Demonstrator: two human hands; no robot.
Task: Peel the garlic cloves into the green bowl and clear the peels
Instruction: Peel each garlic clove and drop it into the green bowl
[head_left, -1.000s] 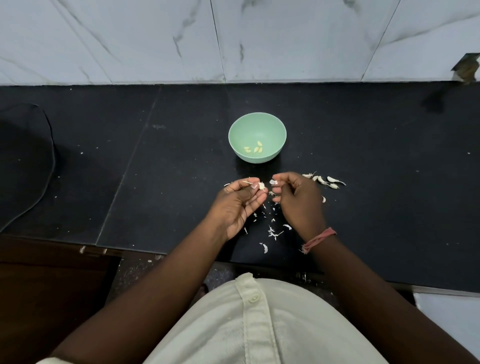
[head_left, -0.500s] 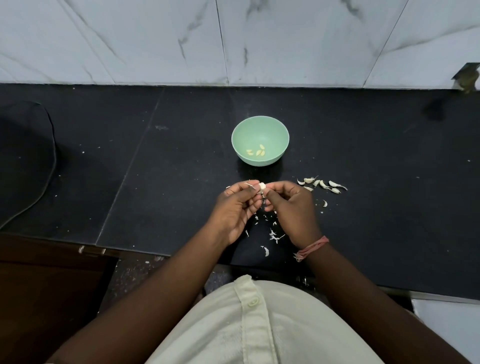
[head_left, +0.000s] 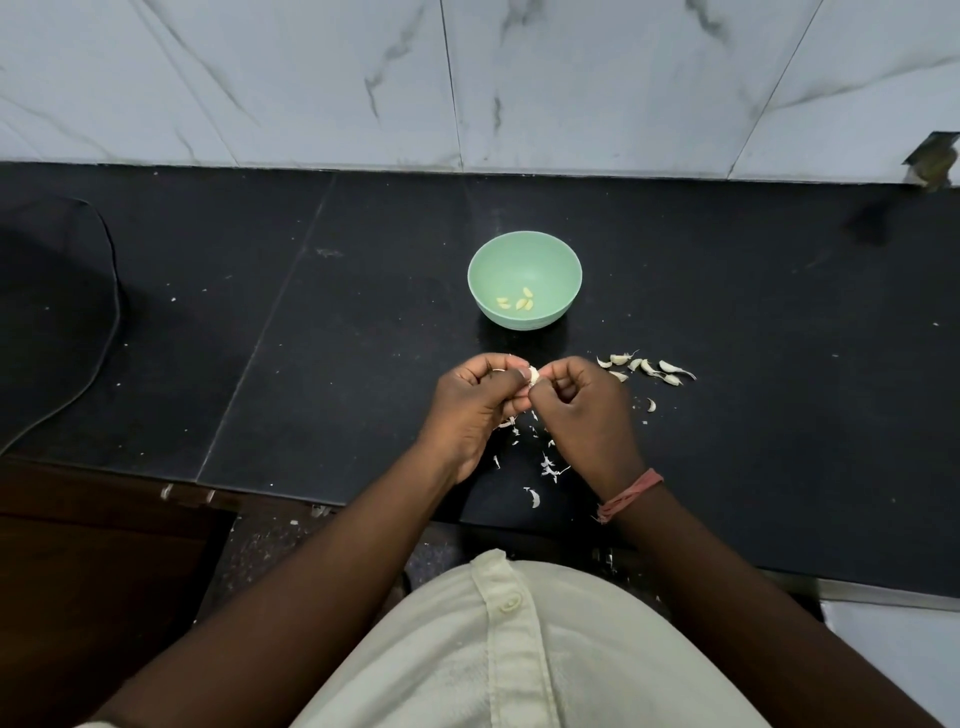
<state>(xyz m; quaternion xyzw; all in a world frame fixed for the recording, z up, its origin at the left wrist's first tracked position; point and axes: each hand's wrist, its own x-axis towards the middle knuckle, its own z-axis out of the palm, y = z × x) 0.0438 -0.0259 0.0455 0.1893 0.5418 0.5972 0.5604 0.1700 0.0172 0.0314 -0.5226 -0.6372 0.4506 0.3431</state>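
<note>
Both hands work just in front of the green bowl (head_left: 524, 260), close to the person's side of it. The left hand (head_left: 475, 410) and the right hand (head_left: 584, 410) meet at one garlic clove (head_left: 533, 374); fingers of both are curled and pinch it between them, so each hand is grasping the clove, nothing else that I can see. The bowl has approx. four peeled cloves (head_left: 519, 302) at its bottom. The unpeeled cloves (head_left: 644, 368) lie on the desk (head_left: 779, 415) to the right of the bowl and a bit nearer the person. The peels (head_left: 545, 462) are scattered on the desk below the hands, i.e. between the bowl and the desk edge.

Risks, in my judgement:
- The clove is small and probably slippery w/o skin; if the pinch is too hard it can shoot out and miss the bowl.
- The peels are light, some lie very near the desk edge; a wrist or sleeve can sweep them to the floor, and then clearing is harder.
- Skin pieces can stick to the fingers and drop into the bowl together w/ the clove.
- The right forearm is close to the unpeeled cloves and can push them apart.
</note>
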